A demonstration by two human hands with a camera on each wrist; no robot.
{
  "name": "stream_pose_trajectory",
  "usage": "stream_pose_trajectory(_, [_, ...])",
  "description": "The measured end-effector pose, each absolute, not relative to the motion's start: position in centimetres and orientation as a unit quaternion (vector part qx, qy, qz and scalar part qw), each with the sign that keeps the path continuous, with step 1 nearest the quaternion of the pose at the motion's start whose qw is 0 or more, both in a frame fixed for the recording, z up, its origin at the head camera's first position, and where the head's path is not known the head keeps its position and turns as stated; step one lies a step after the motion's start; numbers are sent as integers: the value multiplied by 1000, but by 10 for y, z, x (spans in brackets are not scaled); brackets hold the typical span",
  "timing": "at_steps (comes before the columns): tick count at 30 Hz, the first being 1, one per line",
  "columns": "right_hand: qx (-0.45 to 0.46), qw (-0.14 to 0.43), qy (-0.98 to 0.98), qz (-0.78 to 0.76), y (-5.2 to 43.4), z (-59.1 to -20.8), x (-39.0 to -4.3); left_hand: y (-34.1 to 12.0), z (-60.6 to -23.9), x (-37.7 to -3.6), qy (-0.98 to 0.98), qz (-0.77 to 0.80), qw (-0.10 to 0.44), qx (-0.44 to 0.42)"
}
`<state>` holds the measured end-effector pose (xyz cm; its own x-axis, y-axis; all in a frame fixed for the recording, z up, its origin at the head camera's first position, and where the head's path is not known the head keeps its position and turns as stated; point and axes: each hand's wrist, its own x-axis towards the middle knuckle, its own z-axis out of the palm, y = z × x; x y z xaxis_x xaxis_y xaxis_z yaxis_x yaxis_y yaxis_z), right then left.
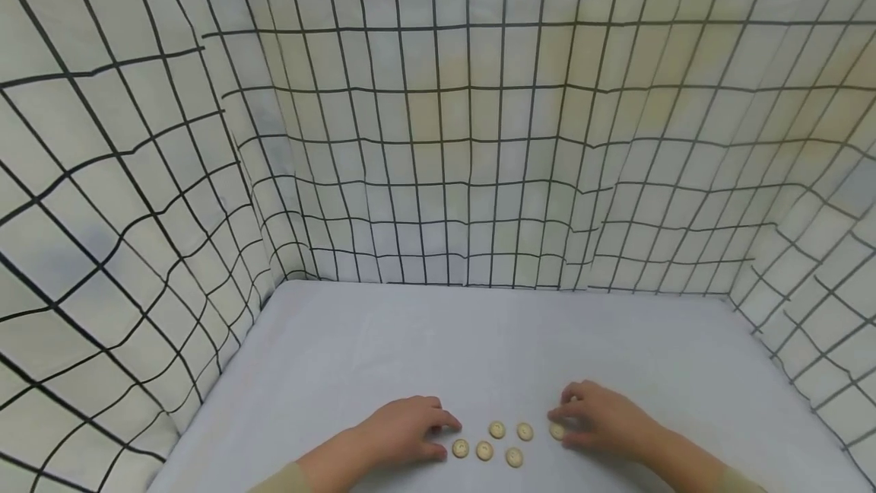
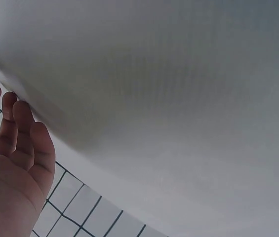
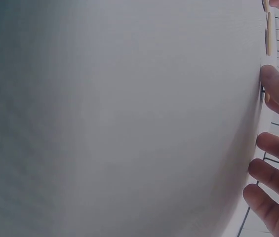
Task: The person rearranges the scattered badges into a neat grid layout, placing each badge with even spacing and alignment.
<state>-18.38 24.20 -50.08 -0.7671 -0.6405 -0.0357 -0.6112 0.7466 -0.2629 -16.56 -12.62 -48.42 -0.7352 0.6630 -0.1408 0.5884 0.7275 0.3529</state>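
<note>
Item: six tan buttons (image 1: 497, 430), low centre of the head view, on a pale tablecloth (image 1: 383, 341). My right hand (image 1: 602, 421) pinches the rightmost button (image 1: 557, 431), I think, though my fingers hide the contact. My left hand (image 1: 404, 432) rests relaxed, holding nothing, beside the leftmost button (image 1: 461, 448). Risk: a careless sweep scatters the cluster; a thin disc slips from a shallow pinch.

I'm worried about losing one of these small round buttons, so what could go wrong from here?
The buttons lie loose and close together on the smooth white table, so a sweep of the left hand could scatter them. The right hand covers part of one button, so a slip there might flick it away.
</note>
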Motion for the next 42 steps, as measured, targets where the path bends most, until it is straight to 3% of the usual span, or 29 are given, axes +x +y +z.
stream_pose_trajectory(42, [-310,110,925,-191,245,-505,-190,-113,-495,-168,906,213,153,333])
